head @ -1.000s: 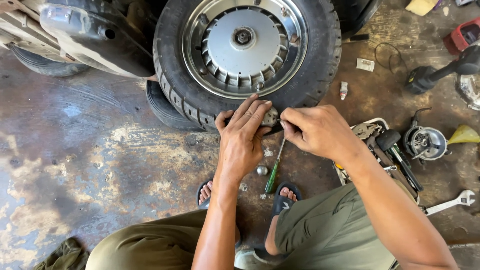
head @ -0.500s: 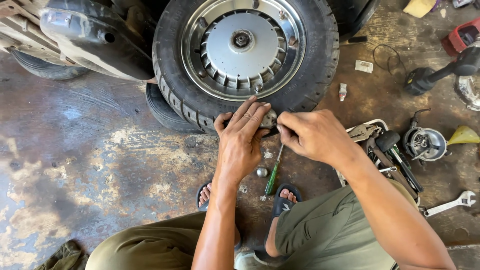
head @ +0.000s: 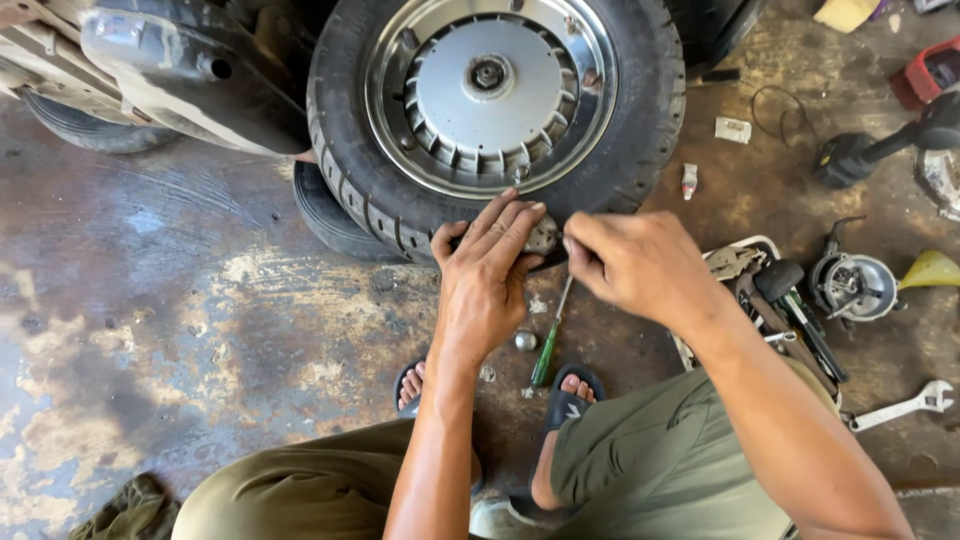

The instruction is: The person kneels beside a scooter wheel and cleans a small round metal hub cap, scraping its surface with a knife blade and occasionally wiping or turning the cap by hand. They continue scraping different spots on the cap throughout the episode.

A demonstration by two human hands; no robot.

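A scooter wheel with a black tyre (head: 640, 120) and a silver finned hub (head: 490, 90) lies flat on the stained concrete floor. My left hand (head: 485, 275) rests on the tyre's near edge, its fingers pressing a small grey metal part (head: 543, 235) against the rubber. My right hand (head: 635, 265) is closed around a thin dark tool whose tip meets that part. A green-handled screwdriver (head: 545, 350) lies on the floor just below both hands, beside a small round metal piece (head: 526, 341).
A tray of hand tools (head: 780, 300) sits to the right, with a round metal assembly (head: 853, 285), a yellow funnel (head: 932, 270) and a spanner (head: 905, 407). A second tyre (head: 335, 215) lies under the wheel; scooter bodywork (head: 190, 75) is at top left. My sandalled feet (head: 570, 395) are below.
Both hands stay at the tyre's near edge with only slight shifts; the right hand has edged a little to the left toward the small part.
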